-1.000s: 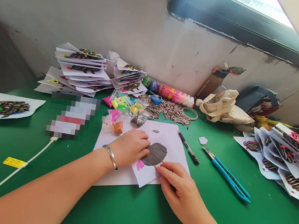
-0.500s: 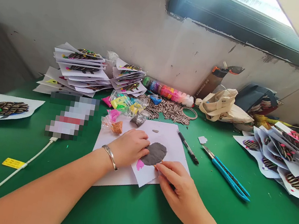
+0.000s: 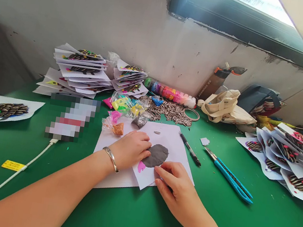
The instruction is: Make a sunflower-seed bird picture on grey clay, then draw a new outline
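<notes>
A flattened dark grey clay oval (image 3: 156, 156) lies on a small white sheet (image 3: 144, 180), with a pink clay piece (image 3: 141, 167) at its lower left. The small sheet rests on a larger white sheet (image 3: 116, 183). My left hand (image 3: 134, 148), a silver bangle at its wrist, lies over the papers, fingers extended and their tips on the oval's left edge. At the oval's lower right edge are the fingertips of my right hand (image 3: 173, 181). Its thumb is apart from the forefinger, and nothing shows between them.
Bagged coloured clay (image 3: 121, 103) and striped sunflower seeds (image 3: 172, 111) lie behind the sheets. To the right are a black pen (image 3: 190, 149) and a blue utility knife (image 3: 232, 179). Stacked seed pictures (image 3: 80, 70) stand at back left; a white cable (image 3: 10, 177) crosses the left side.
My right hand has shifted slightly left along the oval's lower edge, its thumb moving left too. Small orange-brown bits beside its fingertips no longer show. My left hand keeps its place.
</notes>
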`<action>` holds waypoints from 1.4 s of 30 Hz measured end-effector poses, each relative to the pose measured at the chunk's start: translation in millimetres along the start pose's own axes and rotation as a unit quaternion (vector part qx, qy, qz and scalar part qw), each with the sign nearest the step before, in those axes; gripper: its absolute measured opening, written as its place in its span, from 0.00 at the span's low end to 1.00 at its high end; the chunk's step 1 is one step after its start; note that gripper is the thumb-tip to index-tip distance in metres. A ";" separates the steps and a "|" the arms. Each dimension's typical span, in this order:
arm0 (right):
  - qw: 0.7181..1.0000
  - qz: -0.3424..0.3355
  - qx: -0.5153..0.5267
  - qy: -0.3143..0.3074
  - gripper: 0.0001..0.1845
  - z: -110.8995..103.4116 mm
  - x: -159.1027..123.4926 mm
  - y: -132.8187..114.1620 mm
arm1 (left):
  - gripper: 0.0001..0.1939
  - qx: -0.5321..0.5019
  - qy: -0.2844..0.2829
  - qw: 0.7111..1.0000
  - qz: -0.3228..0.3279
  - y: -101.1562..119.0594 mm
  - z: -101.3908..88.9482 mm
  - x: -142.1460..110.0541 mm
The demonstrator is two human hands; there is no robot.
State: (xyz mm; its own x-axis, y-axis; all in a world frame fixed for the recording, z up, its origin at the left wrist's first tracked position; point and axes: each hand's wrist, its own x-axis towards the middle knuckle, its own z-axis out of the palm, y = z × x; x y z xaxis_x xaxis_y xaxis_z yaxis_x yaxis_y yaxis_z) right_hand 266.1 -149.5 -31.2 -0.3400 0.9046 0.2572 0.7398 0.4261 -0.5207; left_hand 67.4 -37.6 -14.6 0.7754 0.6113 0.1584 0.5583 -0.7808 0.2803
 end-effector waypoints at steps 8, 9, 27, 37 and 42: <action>1.000 0.006 0.029 -0.005 0.13 -4.7 -0.7 -1.0 | 0.07 0.000 -0.009 1.000 -0.005 0.2 -0.5 0.2; 1.000 -0.009 0.015 -0.005 0.12 -4.9 -0.2 -1.2 | 0.07 -0.002 -0.006 1.000 -0.004 0.1 -0.2 0.1; 0.994 -0.054 -0.076 -0.049 0.11 -9.4 2.2 -9.2 | 0.06 -0.004 -0.014 1.000 -0.009 -0.3 0.5 0.0; 0.996 -0.051 -0.060 -0.048 0.17 -10.0 -1.7 -4.2 | 0.07 -0.005 -0.014 1.000 -0.011 -0.1 -0.7 0.4; 0.995 -0.049 -0.074 -0.042 0.13 -7.7 0.1 -5.7 | 0.07 0.002 -0.018 1.000 -0.010 -1.5 1.3 0.4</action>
State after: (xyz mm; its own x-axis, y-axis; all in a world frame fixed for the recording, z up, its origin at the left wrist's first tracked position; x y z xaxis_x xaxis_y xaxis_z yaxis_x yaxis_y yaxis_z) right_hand 266.4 -151.9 -22.0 -0.4577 0.8590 0.2296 0.7761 0.5120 -0.3682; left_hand 67.2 -36.4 -16.2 0.7737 0.6225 0.1181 0.5758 -0.7685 0.2790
